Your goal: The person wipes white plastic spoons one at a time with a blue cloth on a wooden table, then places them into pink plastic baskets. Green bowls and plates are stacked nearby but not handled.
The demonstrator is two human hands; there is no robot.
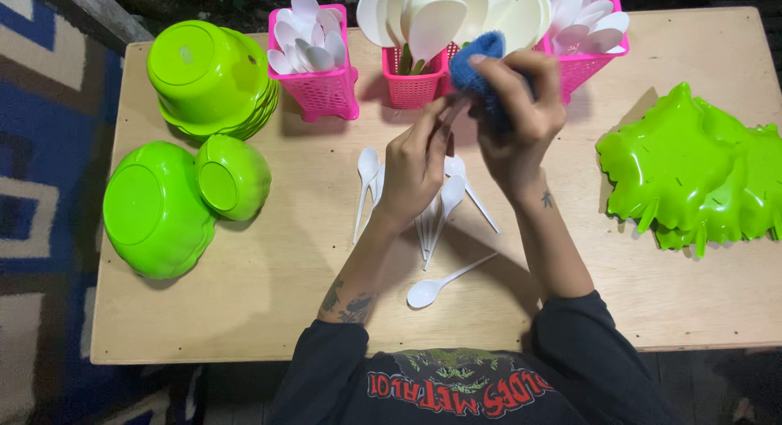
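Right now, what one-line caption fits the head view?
Right hand rubs a blue cloth against something the left hand pinches, above white plastic spoons on a wooden table.

Left hand (414, 166) pinching, right hand (515, 119) clenched, wrists close.

The right hand (517, 119) grips a blue cloth (481, 62); the left hand (415, 160) pinches something thin against it. White spoons (444, 201) lie on the desk (269, 286) beneath both hands, pink baskets (322, 87) just beyond them.

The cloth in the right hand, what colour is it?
Blue. The cloth shows best in the head view, gripped by the right hand.
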